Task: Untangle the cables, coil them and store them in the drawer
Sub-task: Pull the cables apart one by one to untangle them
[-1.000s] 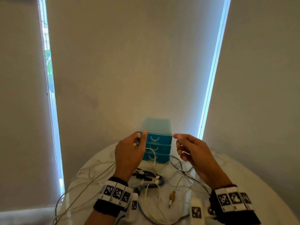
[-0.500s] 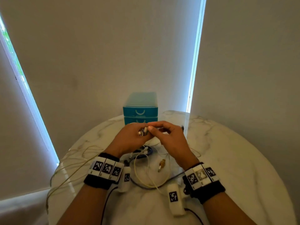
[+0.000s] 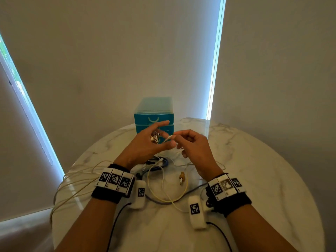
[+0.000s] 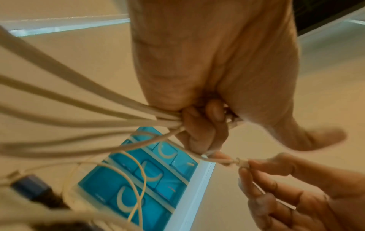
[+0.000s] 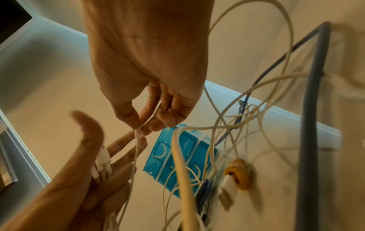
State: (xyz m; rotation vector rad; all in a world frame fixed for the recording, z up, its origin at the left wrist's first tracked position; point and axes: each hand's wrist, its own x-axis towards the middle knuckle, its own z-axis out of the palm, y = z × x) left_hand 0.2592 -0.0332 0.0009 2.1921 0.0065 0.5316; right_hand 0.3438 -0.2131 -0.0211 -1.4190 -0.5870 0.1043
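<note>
Both hands work: left hand [image 3: 145, 146] grips gathered cable ends [image 5: 101, 162]; right hand [image 3: 192, 148] pinches one white plug [image 5: 138, 132] — draw it out slowly.

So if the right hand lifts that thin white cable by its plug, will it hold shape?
Probably not. The thin white cable sags from the right hand pinching its plug, so likely floppy and light. It could snag, since loops cross on the round marble table.
</note>
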